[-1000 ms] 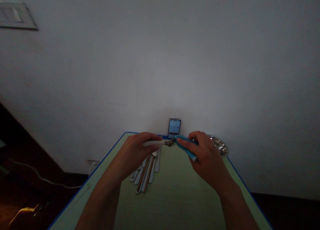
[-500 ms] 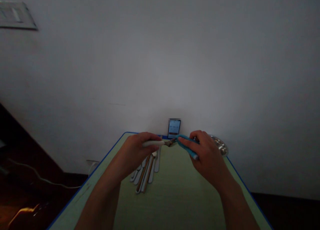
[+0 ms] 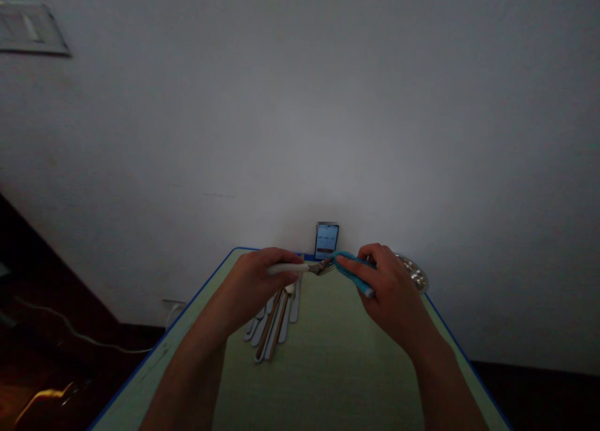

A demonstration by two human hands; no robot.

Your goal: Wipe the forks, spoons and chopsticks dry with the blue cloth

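Note:
My left hand [image 3: 257, 281] is closed around the white handle of a fork [image 3: 319, 267], whose metal head points right. The dim light blurs its far end. A blue cloth [image 3: 357, 275] is pinched in my right hand [image 3: 385, 284], its folded edge against the fork's tip. Below my left hand lies a fanned pile of cutlery [image 3: 274, 331], some with brown handles and some with pale ones. My left hand and wrist hide part of this pile. Behind my right hand stands a shiny metal bowl or plate [image 3: 415, 273], partly covered by the hand.
The pale green table [image 3: 337, 368] has a blue edge and stands against a grey wall [image 3: 300, 118]. A lit phone [image 3: 327, 240] leans upright on the wall at the table's back edge. A white cable [image 3: 79, 334] runs along the left, below a wall switch [image 3: 30, 28].
My right hand and the blue cloth have shifted slightly right along the fork, baring a little more of its head. My left hand stays in place.

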